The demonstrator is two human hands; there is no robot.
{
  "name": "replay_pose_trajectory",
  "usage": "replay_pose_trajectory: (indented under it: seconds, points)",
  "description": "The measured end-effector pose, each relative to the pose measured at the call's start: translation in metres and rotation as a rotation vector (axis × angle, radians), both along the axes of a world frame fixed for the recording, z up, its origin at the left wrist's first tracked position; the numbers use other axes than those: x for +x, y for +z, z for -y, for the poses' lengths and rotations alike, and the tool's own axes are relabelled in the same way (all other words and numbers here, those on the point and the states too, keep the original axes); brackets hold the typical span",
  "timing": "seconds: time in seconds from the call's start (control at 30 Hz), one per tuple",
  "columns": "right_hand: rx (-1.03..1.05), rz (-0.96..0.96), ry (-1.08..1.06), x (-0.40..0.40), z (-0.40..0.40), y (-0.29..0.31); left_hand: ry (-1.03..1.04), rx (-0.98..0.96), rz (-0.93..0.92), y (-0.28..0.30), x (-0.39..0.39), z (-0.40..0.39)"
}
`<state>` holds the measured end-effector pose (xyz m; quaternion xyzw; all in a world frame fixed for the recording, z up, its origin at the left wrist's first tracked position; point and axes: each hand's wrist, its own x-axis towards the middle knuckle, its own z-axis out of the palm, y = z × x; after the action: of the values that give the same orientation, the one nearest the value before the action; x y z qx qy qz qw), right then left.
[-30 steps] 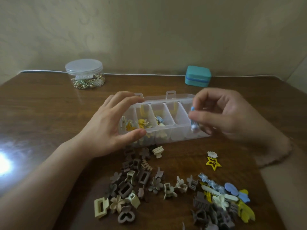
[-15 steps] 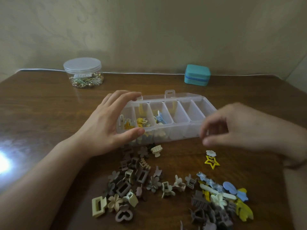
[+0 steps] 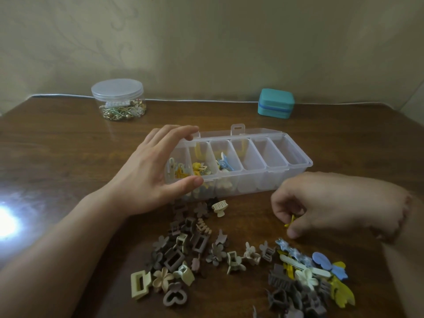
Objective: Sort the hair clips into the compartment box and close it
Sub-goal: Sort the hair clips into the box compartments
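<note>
Head view: the compartment box (image 3: 298, 165), clear and open, is the landmark on the brown wooden table (image 3: 57, 145). The left hand (image 3: 149, 177) grips its left end, thumb on the front wall, fingers over the back rim. Just in front of the box's right end, the right hand (image 3: 321, 203) pinches a yellow star clip (image 3: 291, 221) off the table. More hair clips (image 3: 183, 255) lie heaped in front of the box; three left compartments hold some. The clips look light, stiff and smooth, so a fingertip pinch across the body should serve, though they may slip. Behind the box stand a lidded jar (image 3: 118, 99) and a teal case (image 3: 276, 103) by a beige wall
</note>
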<state>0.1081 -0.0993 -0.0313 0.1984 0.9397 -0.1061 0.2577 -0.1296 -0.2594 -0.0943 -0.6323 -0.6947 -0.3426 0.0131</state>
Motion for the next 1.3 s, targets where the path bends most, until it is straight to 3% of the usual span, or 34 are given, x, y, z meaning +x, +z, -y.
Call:
replay_pose_trajectory:
  seconds: [0.13,0.2,0.27,0.37,0.5,0.63,0.8,0.9,1.13,1.3]
  points:
    - [-0.306,-0.137,0.075,0.003,0.001,0.006,0.003,-0.002,0.001,0.000,0.000,0.000]
    - [-0.539,-0.423,0.040,0.001,0.005,0.010,0.001,-0.004,0.001,0.000,0.000,0.000]
    - [-0.743,-0.839,-0.100,-0.009,0.010,0.008,-0.001,-0.002,-0.006,0.000,0.000,0.000]
    - [-0.836,-1.197,-0.289,-0.024,0.016,-0.006,-0.001,-0.004,-0.006,0.000,-0.001,0.000]
    - [-0.647,-1.178,-0.319,-0.020,0.012,-0.007,0.003,-0.009,-0.004,0.001,0.000,0.000]
    - [-0.492,-1.121,-0.185,-0.002,0.005,0.010,-0.001,-0.008,-0.007,0.000,0.000,0.000]
    - [-0.286,-0.159,0.066,0.010,0.006,0.018,0.002,-0.013,-0.007,0.001,0.000,0.000]
    - [-0.128,0.070,0.079,0.005,0.016,0.013,0.002,-0.009,-0.011,0.000,0.000,0.000]
    - [-0.065,0.012,0.091,-0.001,0.017,0.004,0.005,-0.016,-0.008,0.000,0.000,0.000]
    - [-0.342,-0.403,0.016,0.008,-0.004,0.013,0.006,-0.013,-0.007,0.001,0.001,0.000]
